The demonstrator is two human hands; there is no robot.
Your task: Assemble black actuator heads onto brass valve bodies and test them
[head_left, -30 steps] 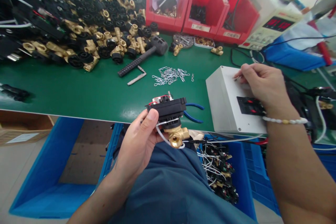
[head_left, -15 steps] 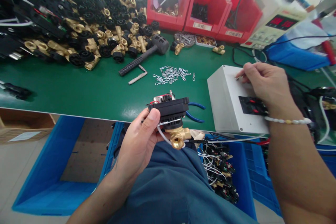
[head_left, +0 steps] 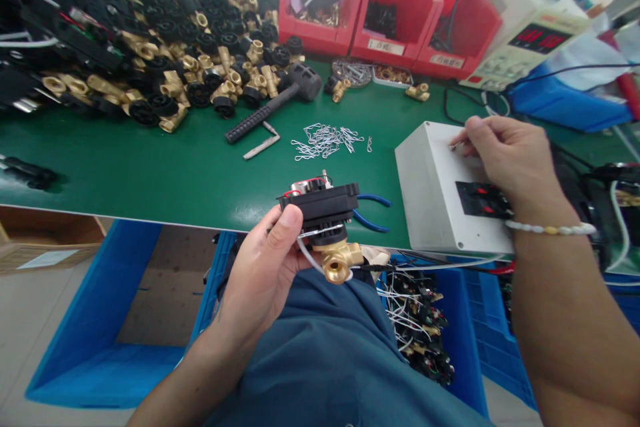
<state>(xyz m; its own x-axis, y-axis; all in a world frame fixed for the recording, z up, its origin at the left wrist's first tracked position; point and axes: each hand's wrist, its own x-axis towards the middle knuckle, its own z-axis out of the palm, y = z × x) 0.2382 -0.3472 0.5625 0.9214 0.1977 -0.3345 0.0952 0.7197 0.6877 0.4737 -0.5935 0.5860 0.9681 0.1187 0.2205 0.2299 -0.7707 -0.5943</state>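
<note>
My left hand (head_left: 270, 260) is closed around a motorized brass valve (head_left: 334, 230), with its black actuator body on top and brass ports below. A white cable runs from the valve. Over on the right, my right hand (head_left: 510, 153) pinches a small metal toggle switch (head_left: 454, 145) on the top of a grey control box (head_left: 430, 193). A black terminal block with red tabs (head_left: 483, 199) sits on that box, partly under my wrist. Behind the valve, the blue handles of a pair of pliers (head_left: 373, 213) stick out on the green table (head_left: 200, 177).
A black mallet (head_left: 275, 107), an L-shaped metal key (head_left: 263, 147) and a heap of spring clips (head_left: 327, 141) lie on the table. Many brass valves (head_left: 225, 87) are piled back left. Red bins (head_left: 395, 13) and a power supply (head_left: 530, 47) stand behind. Blue crates (head_left: 85, 347) sit below.
Almost nothing differs. My left hand with the valve has shifted very slightly, and my right hand stays at the switch. The digits on the power supply display look different.
</note>
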